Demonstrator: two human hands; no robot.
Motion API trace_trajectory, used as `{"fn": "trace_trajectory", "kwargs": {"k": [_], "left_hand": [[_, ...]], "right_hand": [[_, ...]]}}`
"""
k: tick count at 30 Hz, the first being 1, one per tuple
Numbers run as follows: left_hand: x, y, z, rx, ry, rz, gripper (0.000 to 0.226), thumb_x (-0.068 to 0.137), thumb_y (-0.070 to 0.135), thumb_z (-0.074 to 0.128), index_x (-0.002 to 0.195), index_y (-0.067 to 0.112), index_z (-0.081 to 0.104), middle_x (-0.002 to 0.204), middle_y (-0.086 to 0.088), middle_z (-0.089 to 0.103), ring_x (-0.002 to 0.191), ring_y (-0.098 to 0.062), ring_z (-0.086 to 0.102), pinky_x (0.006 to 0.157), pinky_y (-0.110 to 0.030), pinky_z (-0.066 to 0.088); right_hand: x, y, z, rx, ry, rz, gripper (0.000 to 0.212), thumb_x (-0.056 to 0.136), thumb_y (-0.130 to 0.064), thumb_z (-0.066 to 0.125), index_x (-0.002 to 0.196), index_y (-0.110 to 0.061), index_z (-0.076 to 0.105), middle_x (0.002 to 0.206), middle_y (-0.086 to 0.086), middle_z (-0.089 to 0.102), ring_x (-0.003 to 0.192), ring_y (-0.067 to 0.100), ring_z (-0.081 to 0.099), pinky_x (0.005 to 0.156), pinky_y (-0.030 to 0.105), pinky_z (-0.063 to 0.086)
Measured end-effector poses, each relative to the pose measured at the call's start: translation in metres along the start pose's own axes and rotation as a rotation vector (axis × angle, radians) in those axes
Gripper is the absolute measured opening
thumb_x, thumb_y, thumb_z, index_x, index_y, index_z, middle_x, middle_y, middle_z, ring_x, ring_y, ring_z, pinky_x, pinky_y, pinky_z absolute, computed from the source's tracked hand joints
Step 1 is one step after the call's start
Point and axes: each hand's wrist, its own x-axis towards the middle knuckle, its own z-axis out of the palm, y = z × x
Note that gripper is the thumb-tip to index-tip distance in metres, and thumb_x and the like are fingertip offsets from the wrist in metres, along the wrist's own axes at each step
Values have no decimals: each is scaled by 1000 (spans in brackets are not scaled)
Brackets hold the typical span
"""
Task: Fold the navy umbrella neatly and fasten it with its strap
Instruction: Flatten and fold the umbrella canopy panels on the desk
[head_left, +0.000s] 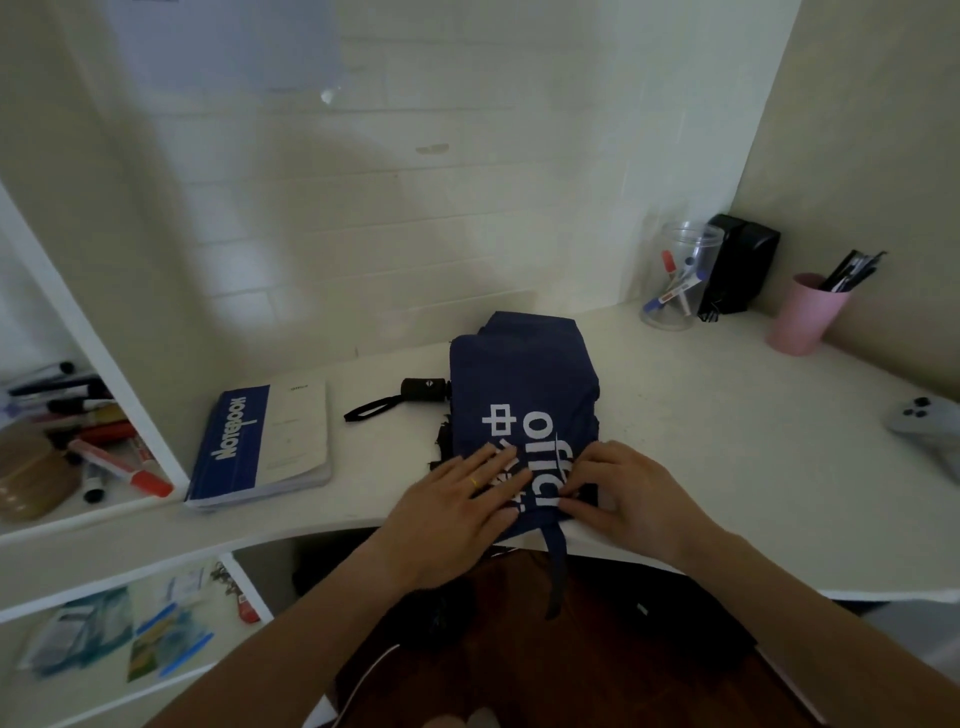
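The navy umbrella (522, 384) lies flattened on the white desk (727, 436), its canopy with white lettering folded into a broad panel. Its black handle (423, 389) with a wrist loop sticks out to the left. The navy strap (557, 566) hangs over the desk's front edge toward my lap. My left hand (457, 509) lies flat with fingers spread on the near left part of the canopy. My right hand (628, 493) presses the near right edge, its fingertips pinching the fabric.
A blue notebook (260, 447) lies left of the umbrella. At the back right stand a clear jar of markers (675, 280), a black holder (740, 270) and a pink cup of pens (802, 314). A grey controller (924, 421) sits far right. Shelves with markers stand on the left.
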Motion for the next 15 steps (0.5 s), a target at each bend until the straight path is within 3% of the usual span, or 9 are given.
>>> {"fn": "trace_trajectory", "kwargs": {"k": [7, 9, 10, 12, 15], "left_hand": [[-8, -7, 10, -14, -50, -36, 54, 104, 63, 1, 155, 52, -10, 169, 13, -17, 153, -8, -22, 128, -42, 4], [-8, -7, 9, -23, -59, -31, 54, 103, 63, 0, 155, 53, -11, 168, 13, -19, 153, -8, -23, 128, -42, 3], [-8, -7, 7, -23, -64, -30, 54, 103, 63, 0, 155, 52, -11, 168, 13, -19, 153, -9, -23, 128, -42, 3], [-10, -8, 6, -27, -68, -27, 54, 103, 63, 0, 155, 52, -11, 168, 12, -19, 153, -9, -23, 128, -41, 0], [-6, -11, 4, -48, -96, -28, 54, 103, 64, 3, 154, 54, -10, 168, 14, -19, 153, -7, -22, 127, -36, -4]], "right_hand": [[-6, 3, 2, -34, 50, 60, 41, 82, -65, 56, 85, -28, 75, 91, -14, 66, 83, 3, 59, 73, 29, 55], [2, -4, -1, -30, 108, 20, 35, 88, -57, 56, 94, -28, 75, 98, -13, 67, 90, 4, 59, 78, 29, 55], [6, -7, -1, -5, 137, -10, 32, 93, -49, 55, 107, -27, 73, 113, -11, 67, 103, 5, 60, 88, 29, 54], [11, -9, 4, 6, 37, -26, 44, 102, -42, 44, 142, -27, 53, 151, -11, 46, 140, 6, 40, 116, 27, 36], [9, -2, 18, -76, -301, 29, 59, 103, -50, 18, 158, -29, 15, 166, -13, 6, 151, 2, 0, 125, 25, 6]]}}
